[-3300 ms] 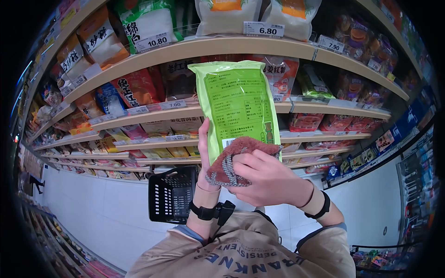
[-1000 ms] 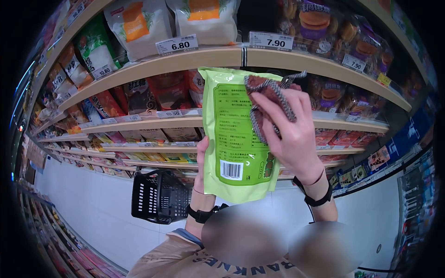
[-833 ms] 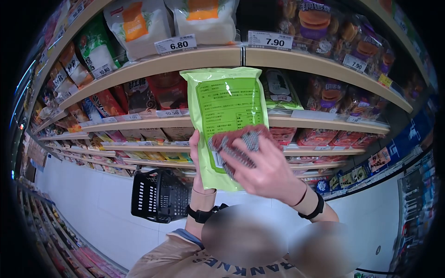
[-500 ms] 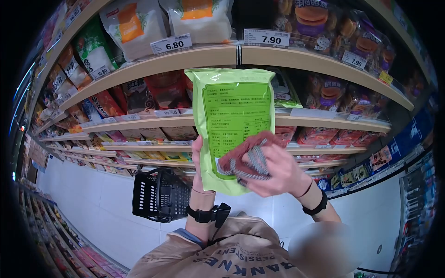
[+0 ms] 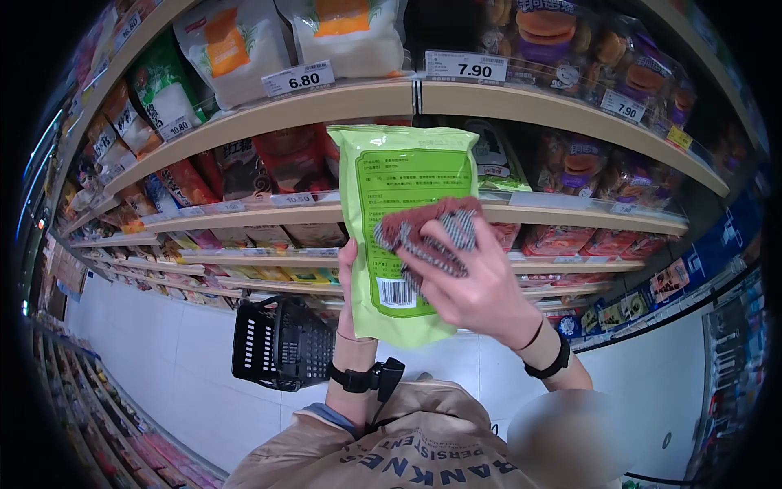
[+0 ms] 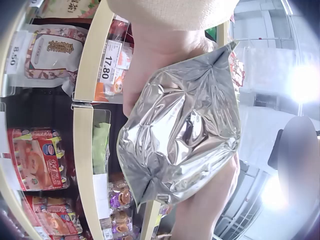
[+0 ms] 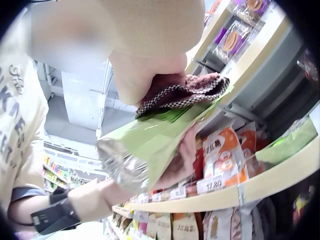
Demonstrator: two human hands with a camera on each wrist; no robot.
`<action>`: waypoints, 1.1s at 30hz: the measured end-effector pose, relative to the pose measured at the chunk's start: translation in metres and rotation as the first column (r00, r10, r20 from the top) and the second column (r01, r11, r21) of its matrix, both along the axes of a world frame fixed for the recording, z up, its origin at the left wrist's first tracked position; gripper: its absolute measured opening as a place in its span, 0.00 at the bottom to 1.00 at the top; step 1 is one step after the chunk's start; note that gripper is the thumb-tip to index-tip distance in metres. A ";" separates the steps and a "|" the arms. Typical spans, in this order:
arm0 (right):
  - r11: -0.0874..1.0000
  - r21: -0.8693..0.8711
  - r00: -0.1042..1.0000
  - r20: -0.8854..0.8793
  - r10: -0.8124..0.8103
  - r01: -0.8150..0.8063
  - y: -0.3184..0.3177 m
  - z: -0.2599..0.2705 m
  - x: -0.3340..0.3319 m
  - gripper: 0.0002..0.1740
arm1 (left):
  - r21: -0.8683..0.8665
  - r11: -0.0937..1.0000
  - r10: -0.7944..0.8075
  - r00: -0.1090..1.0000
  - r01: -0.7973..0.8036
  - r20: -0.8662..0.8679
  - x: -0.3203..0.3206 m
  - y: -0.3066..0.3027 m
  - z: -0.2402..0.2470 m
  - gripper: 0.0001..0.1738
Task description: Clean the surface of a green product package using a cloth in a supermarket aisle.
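A lime-green pouch point(image 5: 415, 167), its printed back facing up, is held out before the shelves. My left hand point(image 5: 347, 277) grips it from behind, thumb at the left edge; most of those fingers are hidden. With my right hand point(image 5: 482, 285) I hold a reddish-brown cloth point(image 5: 428, 213) with checkered trim against the pouch's middle. Below the cloth a barcode shows. The left wrist view faces the pouch's silvery, folded bottom point(image 6: 172, 127). From the side, the right wrist view has the cloth point(image 7: 186, 94) lying on the pouch point(image 7: 152, 134), left hand underneath.
Wooden shelves point(image 5: 309, 106) curve close behind the pouch, stocked with white bags point(image 5: 236, 61), packaged cakes point(image 5: 546, 37) and price tags. A black basket point(image 5: 281, 346) stands on the white floor point(image 5: 195, 350) at the lower left.
The view has shifted right along the shelves. The cloth went to the pouch's upper right, back down, and just now up and left, uncovering the barcode. The left hand keeps its grip.
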State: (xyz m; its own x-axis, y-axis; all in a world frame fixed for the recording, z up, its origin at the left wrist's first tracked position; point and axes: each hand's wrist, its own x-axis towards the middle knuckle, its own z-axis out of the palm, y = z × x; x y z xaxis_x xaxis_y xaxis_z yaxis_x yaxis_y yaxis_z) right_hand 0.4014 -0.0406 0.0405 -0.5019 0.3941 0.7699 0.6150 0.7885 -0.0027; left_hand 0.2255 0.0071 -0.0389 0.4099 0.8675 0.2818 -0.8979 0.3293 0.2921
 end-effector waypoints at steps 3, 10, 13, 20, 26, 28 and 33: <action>0.985 -0.031 0.985 0.030 0.172 -0.171 -0.014 -0.027 -0.009 0.13 | 0.074 0.996 0.042 0.999 -0.042 0.002 -0.005 0.005 -0.005 0.39; 0.995 -0.026 0.992 -0.087 0.091 -0.093 -0.019 -0.036 -0.005 0.14 | 0.080 0.967 0.252 0.951 -0.241 -0.179 -0.002 -0.012 0.010 0.45; 0.980 -0.191 0.945 -0.309 -0.112 0.054 -0.012 -0.021 0.010 0.35 | 0.276 0.936 0.322 0.846 -0.218 -0.425 0.004 -0.015 0.012 0.51; 0.841 -0.523 0.882 -0.451 -0.133 -0.141 -0.018 -0.012 0.010 0.67 | 0.868 0.489 0.868 0.149 -0.089 -0.474 0.022 -0.020 0.052 0.40; 0.654 -0.597 0.586 -0.761 -0.280 -0.464 -0.005 -0.018 0.038 0.42 | 0.817 0.576 0.802 0.166 0.037 -0.573 0.030 -0.019 0.054 0.36; 0.661 -0.549 0.515 -0.812 -0.275 -0.512 -0.001 -0.025 0.051 0.32 | 0.875 0.480 0.865 0.132 0.061 -0.483 0.029 -0.014 0.050 0.37; 0.607 -0.500 0.338 -0.866 -0.369 -0.618 0.015 -0.027 0.080 0.26 | 0.741 0.669 0.736 0.196 -0.062 -0.648 0.032 -0.009 0.037 0.47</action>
State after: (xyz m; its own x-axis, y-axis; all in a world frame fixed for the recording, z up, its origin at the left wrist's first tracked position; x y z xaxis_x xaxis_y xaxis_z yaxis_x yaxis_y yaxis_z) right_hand 0.4812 -0.0252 0.0139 0.1333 0.9663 0.2202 -0.2811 0.2499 -0.9266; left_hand 0.2573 -0.0016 -0.0017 0.3029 0.8519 0.4272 0.0893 -0.4717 0.8772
